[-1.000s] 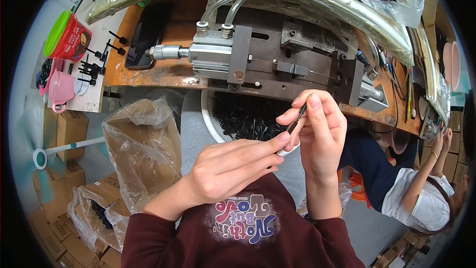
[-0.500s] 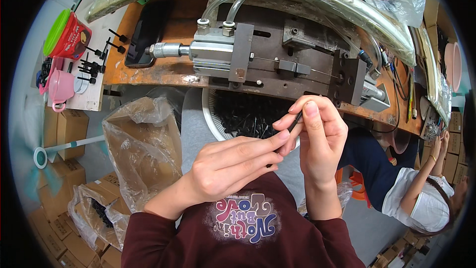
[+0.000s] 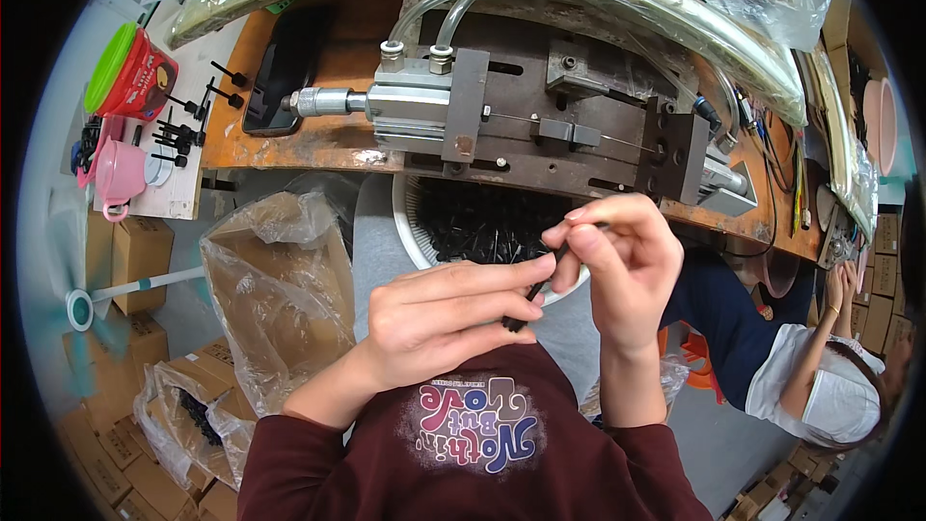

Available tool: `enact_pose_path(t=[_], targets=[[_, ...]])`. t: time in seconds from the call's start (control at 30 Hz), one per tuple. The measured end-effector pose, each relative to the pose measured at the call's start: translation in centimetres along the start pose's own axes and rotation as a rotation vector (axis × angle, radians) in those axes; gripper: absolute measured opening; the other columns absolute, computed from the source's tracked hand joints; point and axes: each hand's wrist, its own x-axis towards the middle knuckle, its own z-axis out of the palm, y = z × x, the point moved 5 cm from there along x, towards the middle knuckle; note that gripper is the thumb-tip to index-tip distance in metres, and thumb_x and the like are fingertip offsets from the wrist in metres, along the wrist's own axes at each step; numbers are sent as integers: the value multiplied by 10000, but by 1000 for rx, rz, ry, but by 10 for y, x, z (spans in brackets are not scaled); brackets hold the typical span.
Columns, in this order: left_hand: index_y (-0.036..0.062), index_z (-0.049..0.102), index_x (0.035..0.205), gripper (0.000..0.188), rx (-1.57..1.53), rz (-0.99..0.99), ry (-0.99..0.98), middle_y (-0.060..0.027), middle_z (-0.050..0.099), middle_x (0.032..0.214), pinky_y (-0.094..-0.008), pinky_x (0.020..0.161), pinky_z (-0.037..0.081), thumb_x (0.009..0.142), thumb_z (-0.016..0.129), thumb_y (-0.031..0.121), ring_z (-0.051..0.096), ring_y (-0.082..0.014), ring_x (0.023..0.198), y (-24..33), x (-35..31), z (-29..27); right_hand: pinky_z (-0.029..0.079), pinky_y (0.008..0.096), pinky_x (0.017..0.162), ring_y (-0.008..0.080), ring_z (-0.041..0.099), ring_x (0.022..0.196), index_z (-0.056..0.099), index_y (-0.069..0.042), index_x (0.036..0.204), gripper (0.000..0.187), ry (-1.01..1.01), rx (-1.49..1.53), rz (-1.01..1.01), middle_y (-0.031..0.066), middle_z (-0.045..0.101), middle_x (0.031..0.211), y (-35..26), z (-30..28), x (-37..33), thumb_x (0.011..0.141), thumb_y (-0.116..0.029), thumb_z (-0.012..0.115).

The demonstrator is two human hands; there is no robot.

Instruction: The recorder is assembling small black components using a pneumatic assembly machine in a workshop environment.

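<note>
A thin black rod-like part (image 3: 537,291), thicker at its lower end, slants between my hands in front of my shirt. My left hand (image 3: 434,316) is closed on its lower length, fingers stretched along it and its dark end showing below the fingertips. At its upper end, the thumb and fingers of my right hand (image 3: 625,265) are pinched together. A little black also shows by the right forefinger; whether it belongs to the same part I cannot tell. Just beyond my hands a white basket (image 3: 409,232) holds many small black parts (image 3: 482,217).
A metal fixture (image 3: 569,133) with air cylinders and clear hoses (image 3: 463,2) stands on the wooden bench (image 3: 338,156). A dark phone (image 3: 282,72), red tub (image 3: 140,77) and pink cup (image 3: 121,172) lie left. A plastic-lined carton (image 3: 285,280) sits below; a co-worker (image 3: 810,367) sits right.
My hands have drawn slightly apart and the left has dropped a little, so more of the black part shows. My right hand has turned and shifted right. The co-worker's head has moved.
</note>
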Motion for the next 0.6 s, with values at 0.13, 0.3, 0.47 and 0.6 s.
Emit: enact_pose_path(t=[0.13, 0.3, 0.47, 0.6], targets=[[4, 766, 959, 251, -60, -39, 42, -154, 712, 1190, -313, 752, 583, 713, 810, 31, 733, -234, 910, -7, -4, 2, 578, 244, 608, 146, 705, 708, 678, 88, 1006, 141, 0, -336, -258, 163, 728, 935, -9, 2, 2, 868, 118, 671], [-3, 763, 944, 285, -9, 7, 18, -171, 717, 1163, -316, 751, 595, 673, 846, 31, 739, -239, 900, -7, 1, 0, 577, 242, 619, 134, 703, 726, 661, 91, 999, 96, 19, 25, 111, 163, 730, 926, -4, -1, 9, 906, 65, 668], [-6, 760, 937, 298, 44, 36, 13, -180, 718, 1156, -317, 754, 592, 661, 862, 41, 743, -238, 898, -7, 1, 1, 565, 238, 586, 125, 686, 671, 660, 84, 992, 100, 13, -102, 10, 166, 732, 888, -7, 1, 7, 897, 63, 683], [-7, 759, 935, 281, 59, 50, 20, -174, 718, 1159, -315, 754, 589, 675, 854, 42, 742, -230, 900, -6, 0, -1, 537, 229, 541, 115, 661, 614, 656, 77, 1017, 112, -3, 110, 220, 170, 731, 869, 2, -3, 13, 912, 40, 673]])
